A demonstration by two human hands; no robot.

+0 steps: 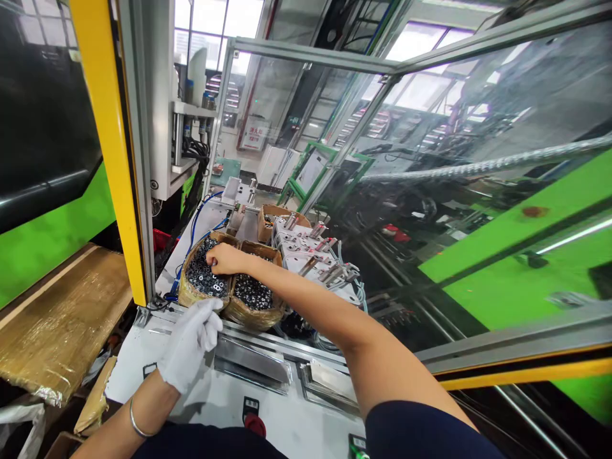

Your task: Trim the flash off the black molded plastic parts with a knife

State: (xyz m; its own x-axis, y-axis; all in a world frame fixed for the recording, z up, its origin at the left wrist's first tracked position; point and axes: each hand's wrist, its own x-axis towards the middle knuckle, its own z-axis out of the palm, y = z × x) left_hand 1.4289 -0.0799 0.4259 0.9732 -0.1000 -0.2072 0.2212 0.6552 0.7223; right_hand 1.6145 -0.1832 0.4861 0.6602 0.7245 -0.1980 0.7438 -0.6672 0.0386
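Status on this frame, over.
Right hand down in box of metal rings. Gloved left hand curled near it, grip unclear. Nothing blocking.

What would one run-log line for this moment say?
right hand: bare, reaching into box of small metal parts | left hand: gloved, curled, near box rim

Cannot make out the small dark metal parts (203,275) heaped in the 2 near cardboard boxes (187,294): too small to tell nuts from washers. Cannot see the fingertips of the right hand (228,258), sunk among them. Cannot tell whether the curled, gloved left hand (191,344) encloses anything. Cannot follow either arm past the bottom edge. Cannot read the red-lettered sign (255,135) far back. Can see only part of the 3rd box (266,223), behind the fixture (306,252).
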